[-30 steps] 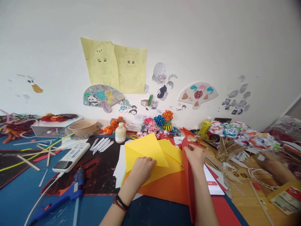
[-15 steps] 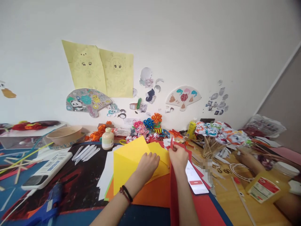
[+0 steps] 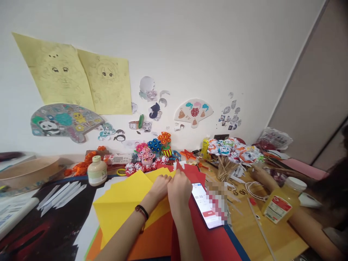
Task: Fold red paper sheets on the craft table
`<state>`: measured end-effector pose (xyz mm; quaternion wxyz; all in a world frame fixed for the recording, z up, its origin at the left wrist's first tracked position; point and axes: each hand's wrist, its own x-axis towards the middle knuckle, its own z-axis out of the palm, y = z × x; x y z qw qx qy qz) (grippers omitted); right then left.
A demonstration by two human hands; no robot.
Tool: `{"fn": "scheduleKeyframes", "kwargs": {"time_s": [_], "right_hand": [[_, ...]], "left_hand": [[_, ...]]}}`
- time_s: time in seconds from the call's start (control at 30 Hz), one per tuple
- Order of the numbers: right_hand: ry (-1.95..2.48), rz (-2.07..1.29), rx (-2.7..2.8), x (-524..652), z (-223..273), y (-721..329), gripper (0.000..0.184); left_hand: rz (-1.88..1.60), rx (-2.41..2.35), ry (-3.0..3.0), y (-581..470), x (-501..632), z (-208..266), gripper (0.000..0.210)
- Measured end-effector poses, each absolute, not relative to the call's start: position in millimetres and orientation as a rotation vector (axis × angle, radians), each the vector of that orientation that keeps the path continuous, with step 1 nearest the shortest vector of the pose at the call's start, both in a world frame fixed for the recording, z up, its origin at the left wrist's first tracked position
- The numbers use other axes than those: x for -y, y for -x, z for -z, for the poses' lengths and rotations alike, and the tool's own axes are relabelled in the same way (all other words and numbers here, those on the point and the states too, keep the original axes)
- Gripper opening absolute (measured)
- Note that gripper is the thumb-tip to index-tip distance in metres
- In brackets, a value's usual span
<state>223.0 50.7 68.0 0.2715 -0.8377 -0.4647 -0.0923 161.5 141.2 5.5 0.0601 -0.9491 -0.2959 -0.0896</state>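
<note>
The yellow sheets [image 3: 118, 214] look like smooth, matt paper, as do the orange sheet [image 3: 154, 243] and the red sheets [image 3: 217, 243] by the surface's near edge. The phone [image 3: 208, 214] has a smooth, glossy screen. Toward the surface's far edge, the bottle [image 3: 97, 174] looks like smooth plastic, and the sticks [image 3: 224, 169] like bare, matt wood. Near its right edge, the jar [image 3: 280, 203] seems clear, shiny plastic; the tabletop [image 3: 284, 239] there is smooth, lightly glossy wood.
</note>
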Motion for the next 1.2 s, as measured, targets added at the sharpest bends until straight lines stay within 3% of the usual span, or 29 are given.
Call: {"fn": "scheduleKeyframes", "kwargs": {"time_s": [0.23,0.5,0.7,0.8,0.87,0.97,1.07,1.2], "right_hand": [[2.242,0.253,1.277,-50.7,-70.3,-226.0,0.024],[2.211,-0.008,1.451,-56.1,-66.8,-220.7,0.027],[2.248,0.074,1.32,-25.3,-63.3,-261.1,0.043],[2.513,0.147,1.073,14.2,-47.3,-291.2,0.065],[2.588,0.041,1.044,38.2,-33.2,-304.6,0.073],[2.616,-0.045,1.045,60.5,-18.3,-312.6,0.08],[2.613,-0.093,1.063,67.0,-15.7,-312.7,0.084],[2.616,-0.05,1.132,65.7,-19.9,-313.3,0.086]], "left_hand": [[0.365,0.99,2.927,-166.9,-142.1,-3.0,0.02],[0.703,1.313,3.088,-160.4,-140.8,-2.8,0.015],[1.008,1.713,3.324,-135.8,-119.6,-22.3,0.031],[1.061,1.9,3.451,-125.5,-95.1,-31.1,0.046],[1.107,1.964,3.538,-124.0,-77.3,-32.7,0.042],[1.435,2.086,3.601,-128.6,-54.9,-29.3,0.03],[1.869,2.227,3.457,-134.8,-42.9,-23.9,0.034],[1.978,2.268,3.326,-139.8,-39.7,-19.9,0.036]]}}
